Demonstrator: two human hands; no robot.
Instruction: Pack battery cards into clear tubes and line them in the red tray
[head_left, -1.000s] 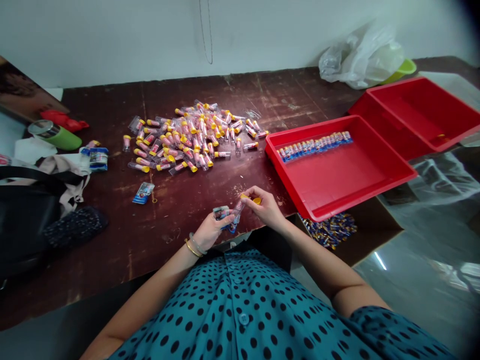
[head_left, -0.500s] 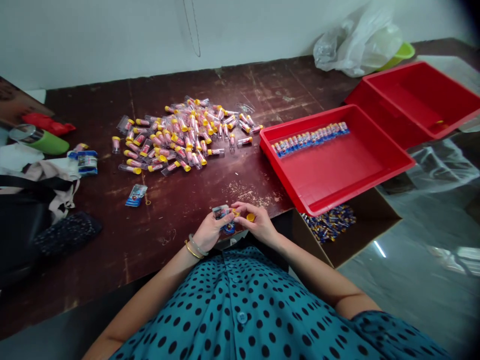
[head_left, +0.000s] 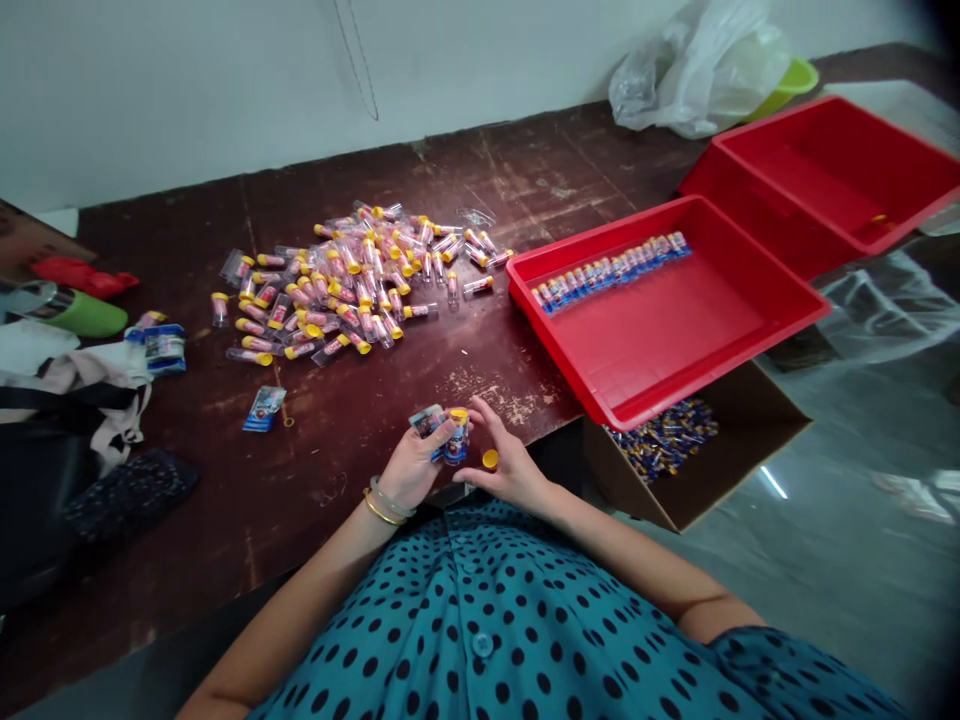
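Note:
My left hand is closed around a few flat blue printed sleeves and a small clear tube with a yellow cap. This tube stands upright with blue print around it. Just to the right is my right hand, its thumb and forefinger spread apart and clear of the tube. A round yellow cap shows inside its curl; whether a tube is behind it is hidden. Beyond both hands lies a heap of yellow-capped tubes with pink contents.
A red tray holds a row of blue-sleeved tubes. Behind it stands another red bin. Below the table edge, a cardboard box contains many blue-and-yellow pieces. At left are a loose sleeve, a green cup and a bag.
My right fingers have come off the tube in my left hand and spread apart. The tube now stands upright with blue print around it. The view has shifted slightly.

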